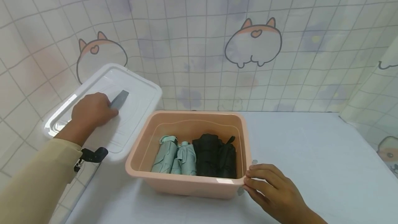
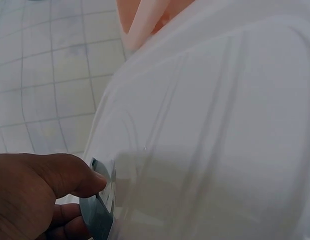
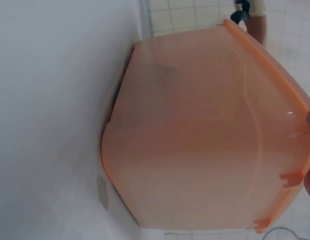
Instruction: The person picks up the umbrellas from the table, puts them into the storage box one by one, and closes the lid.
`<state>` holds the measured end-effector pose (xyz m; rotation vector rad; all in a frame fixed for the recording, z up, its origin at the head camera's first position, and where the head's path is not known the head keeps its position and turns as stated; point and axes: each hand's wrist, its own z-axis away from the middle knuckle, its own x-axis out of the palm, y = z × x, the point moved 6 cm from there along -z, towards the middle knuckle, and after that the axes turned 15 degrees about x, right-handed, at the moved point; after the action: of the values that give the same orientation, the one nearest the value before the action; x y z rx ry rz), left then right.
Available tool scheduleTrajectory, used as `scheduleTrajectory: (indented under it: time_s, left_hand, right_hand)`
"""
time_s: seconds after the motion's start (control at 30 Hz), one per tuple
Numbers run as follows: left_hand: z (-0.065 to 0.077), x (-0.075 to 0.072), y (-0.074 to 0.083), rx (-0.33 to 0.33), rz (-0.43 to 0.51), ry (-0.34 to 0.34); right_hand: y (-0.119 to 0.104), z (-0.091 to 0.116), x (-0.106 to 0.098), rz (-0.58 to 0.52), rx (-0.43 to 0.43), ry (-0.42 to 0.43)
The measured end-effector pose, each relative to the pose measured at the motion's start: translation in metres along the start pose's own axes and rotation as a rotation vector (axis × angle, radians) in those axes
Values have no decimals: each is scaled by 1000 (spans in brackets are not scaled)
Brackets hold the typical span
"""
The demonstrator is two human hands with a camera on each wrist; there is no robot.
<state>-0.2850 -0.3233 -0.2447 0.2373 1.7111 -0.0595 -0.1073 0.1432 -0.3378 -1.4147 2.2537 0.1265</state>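
On the left of the head view, my left hand (image 1: 93, 110) grips a white plastic lid (image 1: 136, 89) by its grey handle (image 1: 119, 100). The lid is raised and tilted beside a peach storage bin (image 1: 192, 186). In the left wrist view, my thumb presses on the grey handle (image 2: 98, 215). My right hand (image 1: 276, 193) holds the bin's front right corner at the rim, and its fingertips show at the edge of the right wrist view. Inside the uncovered bin lie folded umbrellas: two pale green umbrellas (image 1: 166, 156) on the left, two black umbrellas (image 1: 206, 155) on the right.
The bin stands on a white-covered table (image 1: 311, 155). Behind it hangs a checked curtain (image 1: 192, 44) printed with cartoon animals, which continues down both sides. A black strap device (image 1: 93, 155) is on the left wrist.
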Motion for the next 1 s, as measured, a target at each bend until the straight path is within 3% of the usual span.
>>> scheduleTrajectory:
  time_s: [0.5,0.9,1.0]
  left_hand:
    - [-2,-18,-1,1,-9,24]
    - [-7,-22,1,7,33,17]
    - [-7,-18,4,3,55,-12]
  right_hand:
    - [-3,-3,-1,-23,-36,39]
    - [-3,-2,-1,-35,-43,45]
    - [-3,-1,-1,-31,-41,47]
